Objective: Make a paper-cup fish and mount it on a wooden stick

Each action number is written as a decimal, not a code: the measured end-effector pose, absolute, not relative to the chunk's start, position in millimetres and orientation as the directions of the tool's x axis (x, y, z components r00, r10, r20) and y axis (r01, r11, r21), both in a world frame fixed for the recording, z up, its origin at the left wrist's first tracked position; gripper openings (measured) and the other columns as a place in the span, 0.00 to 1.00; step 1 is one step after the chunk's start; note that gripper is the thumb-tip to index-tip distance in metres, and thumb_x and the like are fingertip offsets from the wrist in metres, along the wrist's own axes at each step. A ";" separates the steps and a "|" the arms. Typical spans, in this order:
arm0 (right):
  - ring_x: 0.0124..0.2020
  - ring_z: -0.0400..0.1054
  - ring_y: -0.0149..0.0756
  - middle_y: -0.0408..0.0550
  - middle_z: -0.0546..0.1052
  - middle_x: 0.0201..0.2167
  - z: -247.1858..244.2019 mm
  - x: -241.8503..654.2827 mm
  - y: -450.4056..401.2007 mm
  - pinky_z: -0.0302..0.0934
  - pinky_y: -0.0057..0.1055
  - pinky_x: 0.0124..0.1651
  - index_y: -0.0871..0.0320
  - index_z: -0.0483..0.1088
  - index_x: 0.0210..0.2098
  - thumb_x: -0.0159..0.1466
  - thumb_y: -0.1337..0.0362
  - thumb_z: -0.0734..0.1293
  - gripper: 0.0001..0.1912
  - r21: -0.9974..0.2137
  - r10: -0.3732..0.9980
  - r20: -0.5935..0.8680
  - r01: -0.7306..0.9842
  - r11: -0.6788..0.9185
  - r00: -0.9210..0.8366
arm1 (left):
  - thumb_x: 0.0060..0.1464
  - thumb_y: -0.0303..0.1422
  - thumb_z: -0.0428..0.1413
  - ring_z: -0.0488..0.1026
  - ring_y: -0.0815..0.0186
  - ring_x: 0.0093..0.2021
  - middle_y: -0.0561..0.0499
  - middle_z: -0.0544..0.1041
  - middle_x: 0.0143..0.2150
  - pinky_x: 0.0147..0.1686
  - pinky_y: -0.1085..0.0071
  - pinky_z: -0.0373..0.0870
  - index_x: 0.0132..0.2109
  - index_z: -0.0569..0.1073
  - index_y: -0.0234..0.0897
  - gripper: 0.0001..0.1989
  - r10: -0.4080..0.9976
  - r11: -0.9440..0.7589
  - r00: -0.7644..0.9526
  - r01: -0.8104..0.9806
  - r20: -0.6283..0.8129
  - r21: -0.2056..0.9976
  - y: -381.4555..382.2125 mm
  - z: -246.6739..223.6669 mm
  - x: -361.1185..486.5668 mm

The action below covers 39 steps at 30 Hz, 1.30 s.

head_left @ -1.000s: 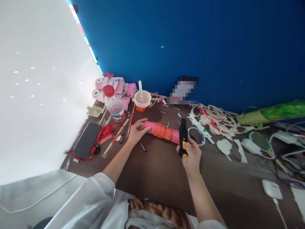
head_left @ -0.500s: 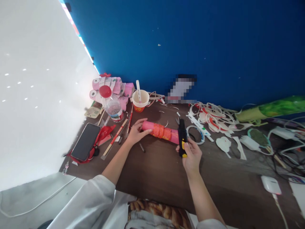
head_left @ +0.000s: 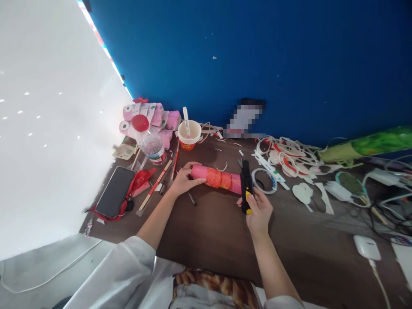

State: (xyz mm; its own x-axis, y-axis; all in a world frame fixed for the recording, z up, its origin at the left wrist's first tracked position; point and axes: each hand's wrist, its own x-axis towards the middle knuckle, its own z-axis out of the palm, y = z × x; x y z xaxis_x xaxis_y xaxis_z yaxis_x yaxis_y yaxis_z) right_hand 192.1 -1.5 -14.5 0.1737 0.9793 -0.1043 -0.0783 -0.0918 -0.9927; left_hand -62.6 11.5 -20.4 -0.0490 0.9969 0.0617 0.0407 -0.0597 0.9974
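Observation:
A pink paper tube (head_left: 236, 184) with overlapping orange-red, scalloped paper pieces wrapped round its middle lies across the middle of the desk. My left hand (head_left: 186, 180) grips its left end, the thumb on the near side and the fingers behind. In my right hand (head_left: 260, 210) is a black tool with yellow parts (head_left: 246, 184), its exact kind unclear. My thumb rests on the yellow part. The tool stands across the tube's right end and hides it; whether they touch I cannot tell. A dark pen (head_left: 192, 198) lies near my left hand.
At the left are a phone (head_left: 115, 192), a red-capped bottle (head_left: 149, 141) and wooden sticks (head_left: 155, 189). A paper cup (head_left: 189, 136) holds a white marker. Rightward lie a tape ring (head_left: 264, 181), tangled paper strips (head_left: 291, 156), cables and a white earphone case (head_left: 367, 247). A blue panel (head_left: 206, 64) stands behind.
Almost nothing differs. The view has shifted very slightly; both hands keep the same hold on the tube and the tool.

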 end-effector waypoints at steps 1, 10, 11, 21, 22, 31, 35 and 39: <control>0.15 0.67 0.30 0.39 0.73 0.17 -14.6 193.2 -2.0 0.62 0.28 0.19 0.60 0.69 0.43 0.52 0.55 0.73 0.22 -0.994 0.979 -0.102 -0.065 -0.092 0.177 | 0.43 0.42 0.66 0.70 0.61 0.50 0.42 0.71 0.50 0.50 0.67 0.68 0.34 0.78 0.33 0.16 0.997 -0.070 -0.041 0.038 0.071 0.997 11.4 -20.0 -62.7; 0.15 0.64 0.27 0.36 0.71 0.18 -6.3 188.6 -0.3 0.58 0.25 0.18 0.58 0.69 0.39 0.47 0.60 0.76 0.22 -0.987 0.973 -0.139 -0.106 -0.121 0.184 | 0.44 0.40 0.65 0.69 0.58 0.54 0.40 0.69 0.55 0.55 0.63 0.65 0.35 0.78 0.33 0.15 0.997 -0.074 -0.033 -0.003 0.074 0.997 12.1 -19.9 -64.5; 0.15 0.64 0.27 0.36 0.71 0.18 -5.8 187.1 0.1 0.58 0.25 0.18 0.58 0.69 0.39 0.47 0.60 0.76 0.22 -0.986 0.972 -0.141 -0.119 -0.120 0.187 | 0.44 0.40 0.65 0.69 0.58 0.54 0.40 0.69 0.56 0.55 0.62 0.65 0.38 0.78 0.33 0.16 0.998 -0.059 -0.034 -0.010 0.059 0.998 12.3 -20.0 -64.6; 0.17 0.66 0.28 0.38 0.72 0.19 -13.9 188.9 -4.1 0.61 0.27 0.22 0.58 0.69 0.43 0.52 0.59 0.74 0.21 -0.998 0.973 -0.056 -0.051 -0.046 0.225 | 0.46 0.41 0.64 0.69 0.58 0.54 0.40 0.70 0.54 0.56 0.62 0.64 0.35 0.78 0.33 0.15 0.995 -0.089 -0.032 0.022 0.090 0.996 12.8 -21.4 -64.5; 0.18 0.67 0.28 0.38 0.73 0.20 -11.9 191.0 -4.5 0.62 0.28 0.22 0.58 0.69 0.44 0.53 0.59 0.74 0.21 -1.000 0.965 -0.026 -0.021 -0.021 0.261 | 0.46 0.42 0.64 0.69 0.58 0.54 0.40 0.70 0.54 0.55 0.62 0.64 0.35 0.78 0.33 0.15 0.995 -0.092 -0.032 0.018 0.093 0.996 12.7 -21.2 -64.3; 0.35 0.77 0.39 0.49 0.82 0.39 70.3 198.5 20.8 0.71 0.35 0.42 0.54 0.77 0.43 0.58 0.61 0.70 0.13 -0.515 0.849 0.417 0.684 0.516 -0.325 | 0.49 0.45 0.61 0.69 0.58 0.53 0.40 0.70 0.54 0.56 0.62 0.64 0.34 0.78 0.34 0.16 0.996 -0.086 -0.030 0.036 0.087 0.996 12.0 -21.5 -62.1; 0.35 0.78 0.39 0.48 0.82 0.38 94.7 188.5 40.4 0.71 0.32 0.38 0.54 0.77 0.46 0.62 0.60 0.66 0.14 -0.319 0.751 0.340 0.682 0.659 -0.566 | 0.49 0.46 0.60 0.70 0.59 0.53 0.41 0.70 0.54 0.55 0.62 0.65 0.35 0.78 0.35 0.17 0.995 -0.090 -0.024 0.048 0.092 0.995 12.5 -21.0 -62.6; 0.32 0.77 0.39 0.47 0.82 0.37 104.0 183.1 52.1 0.68 0.31 0.32 0.52 0.77 0.45 0.62 0.58 0.66 0.14 -0.248 0.721 0.275 0.677 0.693 -0.636 | 0.50 0.45 0.61 0.71 0.59 0.53 0.41 0.70 0.54 0.55 0.62 0.66 0.38 0.77 0.35 0.17 0.995 -0.094 -0.017 0.043 0.095 0.995 13.0 -20.1 -64.0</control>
State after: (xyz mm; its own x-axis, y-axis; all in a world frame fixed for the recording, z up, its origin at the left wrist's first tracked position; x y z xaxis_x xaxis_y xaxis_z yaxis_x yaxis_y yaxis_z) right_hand 183.1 52.1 104.0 -0.6365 0.7207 0.2748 0.6771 0.6927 -0.2485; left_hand -64.0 13.0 -20.1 -0.0172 0.9954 0.0946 0.0431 -0.0938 0.9947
